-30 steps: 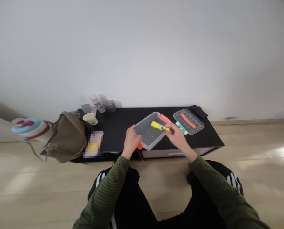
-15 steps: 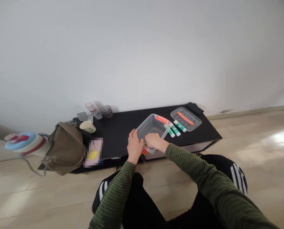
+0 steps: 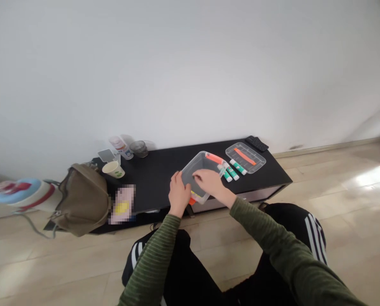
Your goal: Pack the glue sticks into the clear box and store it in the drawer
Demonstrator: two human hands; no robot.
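Note:
A clear plastic box [image 3: 192, 172] with orange latches stands lidless at the front edge of the black cabinet, slightly turned. My left hand [image 3: 178, 194] is closed on its near left wall, thumb over the rim and fingers along the outside. My right hand [image 3: 209, 182] is over the box opening, its fingers curled together; whatever they hold, if anything, is hidden. Something small and yellow [image 3: 195, 194] shows at the near end of the box, partly covered by my left hand. Several green-and-white glue sticks [image 3: 238, 166] lie right of the box, beside the clear lid [image 3: 245, 157] with its orange handle.
A black remote [image 3: 257, 143] lies at the back right of the cabinet [image 3: 158, 170]. To the left are a paper cup [image 3: 113, 169], a dark glass [image 3: 139, 148], a spray-like bottle [image 3: 121, 147], a brown bag [image 3: 83, 199] and a blue-topped container [image 3: 20, 191]. A wall rises behind.
My right hand has lifted from the near end of the box toward its middle, uncovering the yellow thing. My left hand stays on the box wall. The whole view has shifted slightly.

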